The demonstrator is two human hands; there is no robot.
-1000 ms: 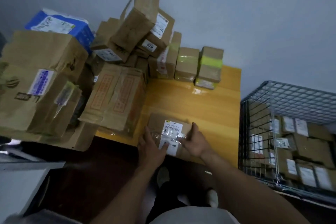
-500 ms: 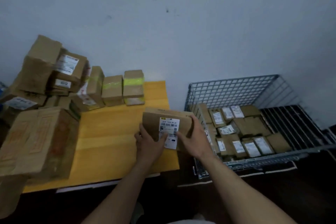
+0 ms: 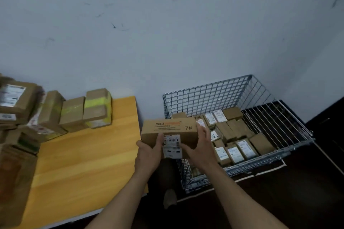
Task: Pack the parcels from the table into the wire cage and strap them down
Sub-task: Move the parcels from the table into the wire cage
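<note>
1. Pale wall [image 3: 167, 33] ahead, yellow table [image 3: 83, 154] to the left of my hands, wire cage [image 3: 204, 96] just to their right.
2. Both hands have the parcel [image 3: 168, 128]: left hand [image 3: 149, 151] grips its near-left corner, right hand [image 3: 200, 147] curls round the right end. It's airborne, over the gap between table edge and cage.
3. My plan: clear the cage's near rim first, hold it level, label up.
4. Packed parcels [image 3: 236, 135] crowd the floor beyond my right hand. I can't pick out a free slot, so it may go on top.
5. Stacked parcels [image 3: 74, 113] sit well left of my left hand. No strap in sight.
</note>
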